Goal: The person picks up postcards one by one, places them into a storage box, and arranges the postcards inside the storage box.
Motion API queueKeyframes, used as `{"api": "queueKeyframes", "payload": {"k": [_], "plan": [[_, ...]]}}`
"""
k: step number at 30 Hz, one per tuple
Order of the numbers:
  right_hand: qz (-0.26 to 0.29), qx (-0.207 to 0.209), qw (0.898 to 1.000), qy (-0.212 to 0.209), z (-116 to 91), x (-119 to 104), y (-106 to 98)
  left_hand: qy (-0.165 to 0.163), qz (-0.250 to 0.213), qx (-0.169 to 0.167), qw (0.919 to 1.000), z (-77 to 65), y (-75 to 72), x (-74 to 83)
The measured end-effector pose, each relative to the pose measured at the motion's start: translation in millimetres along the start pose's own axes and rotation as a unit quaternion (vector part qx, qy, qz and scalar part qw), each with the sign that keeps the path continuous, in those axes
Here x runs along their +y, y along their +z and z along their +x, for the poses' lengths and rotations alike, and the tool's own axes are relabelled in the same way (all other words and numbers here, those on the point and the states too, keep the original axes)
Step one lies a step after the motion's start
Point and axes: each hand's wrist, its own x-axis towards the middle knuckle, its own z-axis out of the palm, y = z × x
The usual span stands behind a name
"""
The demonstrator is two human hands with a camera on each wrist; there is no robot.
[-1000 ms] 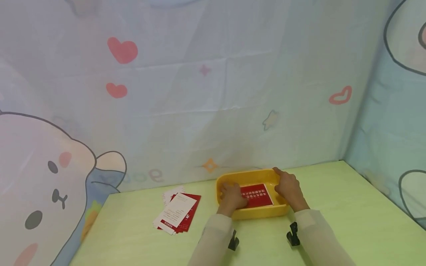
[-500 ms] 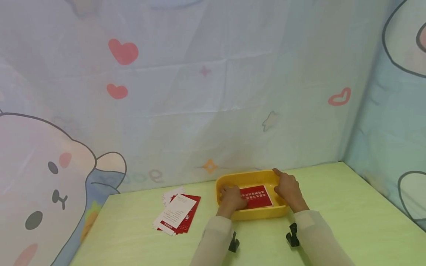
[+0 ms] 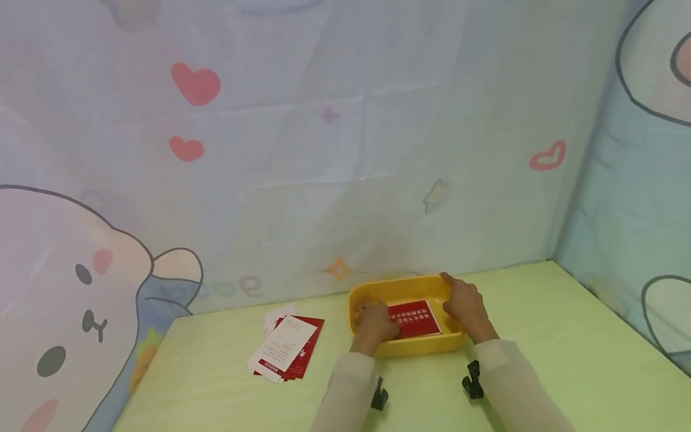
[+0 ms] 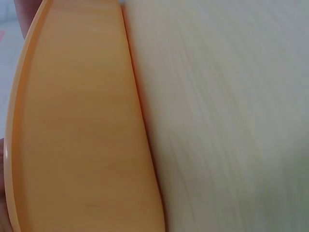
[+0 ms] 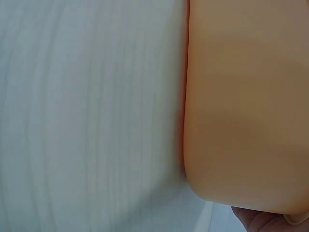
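A yellow plastic tray (image 3: 426, 344) stands on the table near the back cloth in the head view. A red card (image 3: 415, 319) with white lettering lies in it. My left hand (image 3: 374, 325) reaches inside the tray's left end, fingers bent down and thumb over the card's left part. That hand covers the card's left end, and I cannot tell whether it pinches the card. At the tray's right end my right hand (image 3: 468, 307) grips the rim, fingers at the far corner. Both wrist views mostly show the tray's outer wall (image 4: 82, 121).
Left of the tray lies a loose pile of white and red cards (image 3: 286, 345), overlapping one another. A printed cloth (image 3: 324, 210) hangs behind the pale green table (image 3: 567, 342) and along its right side. Black clips (image 3: 472, 381) hang at both sleeves.
The left hand's fingers have drawn in and bent more inside the tray. The right hand stays on the rim. Tray and card pile stay in place while the head view shifts slightly.
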Motion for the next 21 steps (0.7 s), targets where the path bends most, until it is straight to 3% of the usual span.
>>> {"api": "queueKeyframes", "payload": {"k": [13, 21], "plan": [[0.0, 0.005, 1.0, -0.014, -7, 0, 0, -0.012, -0.003, 0.006, 0.9999, -5.0, 4.7, -0.4], [-0.013, 0.004, 1.0, 0.0, -8, 3, -9, 0.006, 0.047, 0.013, 0.9988, -6.7, 5.9, 10.9]]}}
